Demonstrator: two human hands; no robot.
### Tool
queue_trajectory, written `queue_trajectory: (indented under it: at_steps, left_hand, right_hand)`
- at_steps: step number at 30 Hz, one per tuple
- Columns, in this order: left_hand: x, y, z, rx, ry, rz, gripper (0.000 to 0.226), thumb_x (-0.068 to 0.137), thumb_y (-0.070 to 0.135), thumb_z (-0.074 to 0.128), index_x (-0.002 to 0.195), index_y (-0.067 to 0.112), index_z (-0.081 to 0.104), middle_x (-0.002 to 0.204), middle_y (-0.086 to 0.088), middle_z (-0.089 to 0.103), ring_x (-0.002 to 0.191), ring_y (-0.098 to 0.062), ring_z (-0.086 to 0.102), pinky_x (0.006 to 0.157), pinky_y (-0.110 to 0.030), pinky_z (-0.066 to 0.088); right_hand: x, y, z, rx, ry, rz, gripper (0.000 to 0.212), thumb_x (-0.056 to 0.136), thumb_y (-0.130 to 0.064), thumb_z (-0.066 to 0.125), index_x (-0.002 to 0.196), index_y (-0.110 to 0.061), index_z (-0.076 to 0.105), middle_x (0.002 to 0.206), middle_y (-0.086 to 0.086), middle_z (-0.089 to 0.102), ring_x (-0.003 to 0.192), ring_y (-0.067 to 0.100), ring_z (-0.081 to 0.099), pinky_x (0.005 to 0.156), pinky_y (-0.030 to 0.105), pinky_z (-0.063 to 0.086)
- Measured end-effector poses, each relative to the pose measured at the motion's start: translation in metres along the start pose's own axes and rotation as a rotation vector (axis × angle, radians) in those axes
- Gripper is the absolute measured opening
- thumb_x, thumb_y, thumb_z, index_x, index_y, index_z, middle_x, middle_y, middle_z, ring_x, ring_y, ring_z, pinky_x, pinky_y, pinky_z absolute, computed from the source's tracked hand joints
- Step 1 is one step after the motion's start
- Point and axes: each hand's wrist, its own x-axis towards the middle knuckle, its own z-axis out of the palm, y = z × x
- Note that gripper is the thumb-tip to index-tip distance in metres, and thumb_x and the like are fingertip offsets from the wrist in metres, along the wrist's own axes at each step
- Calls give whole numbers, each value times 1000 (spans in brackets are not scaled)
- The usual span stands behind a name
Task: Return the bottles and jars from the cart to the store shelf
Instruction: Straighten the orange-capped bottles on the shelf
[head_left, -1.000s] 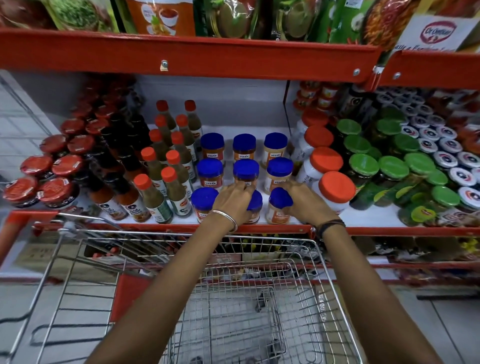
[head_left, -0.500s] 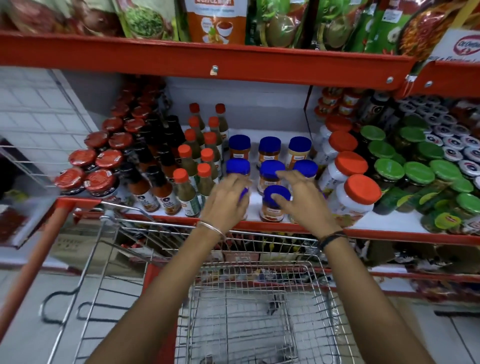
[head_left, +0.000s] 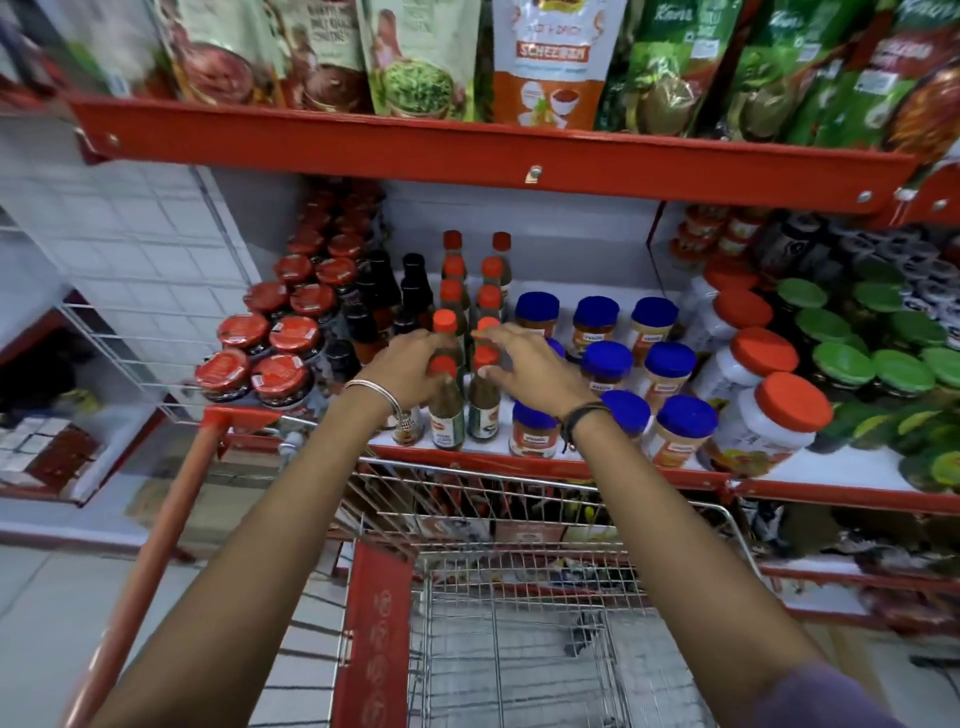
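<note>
Head view: both hands over the front red-capped sauce bottles (head_left: 447, 410) on the store shelf (head_left: 545, 460) — left hand (head_left: 410, 366) cupped on one bottle's cap, right hand (head_left: 530, 366) spread, fingers loose above the next bottle. Blue-lidded jars (head_left: 608, 364) just right of the bottles; wire cart (head_left: 519, 597) below the shelf edge.

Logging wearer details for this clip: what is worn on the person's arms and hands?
The left hand has a thin silver bangle at the wrist. The right hand has a dark cord band around the wrist. Both forearms are bare, with no gloves or rings visible. A purple sleeve edge shows on the right upper arm.
</note>
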Motion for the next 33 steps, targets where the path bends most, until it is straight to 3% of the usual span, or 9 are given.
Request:
queue_trajectory:
  at_steps: [4,7,17,21,23,27,33]
  left_hand:
    - [2,-3,-4,-22,-17,69,37,80,7,65,116,7,58,118,-22,62,109,-36,57,94,-38,45]
    - [4,-5,-4,-19,-10,85,34,79,9,67,112,4,61,112,-24,63,103,-38,58,90,-38,46]
    - [8,-8,4,72,43,94,26,80,9,63,105,4,60,104,-27,60,94,-45,60,81,-51,53]
    - [7,-7,4,47,55,62,32,80,13,65,110,5,58,110,-26,57,99,-46,58,84,-52,52]
    - [5,-7,6,12,44,49,38,79,14,67,115,7,55,112,-26,56,100,-45,57,86,-52,52]
    - [1,-11,12,-49,48,27,42,78,11,66,117,13,49,104,-27,63,95,-46,60,83,-51,53]
    - [-2,-12,10,-59,81,19,41,79,10,65,117,11,52,97,-29,64,92,-47,61,83,-52,54]
  right_hand:
    - [5,0,7,-15,-26,44,44,87,-8,57,130,-15,50,135,11,53,121,28,51,98,39,44]
    - [7,2,13,1,-6,74,41,84,-7,60,125,-11,53,126,14,60,115,30,55,98,43,48]
    - [4,0,20,-19,68,51,28,84,-5,59,111,-8,58,108,14,63,91,28,61,82,46,55]
    - [7,1,21,32,37,95,41,84,-8,61,124,-13,52,115,14,63,100,28,61,90,44,53]
    - [6,1,23,92,6,138,44,84,-10,61,126,-14,49,110,14,65,93,24,61,89,41,53]
    - [2,0,25,171,45,163,32,84,-11,63,115,-11,56,93,7,64,85,19,59,84,37,53]
    - [-1,0,26,183,57,162,27,81,-16,67,105,-7,60,94,15,69,87,25,64,85,40,54]
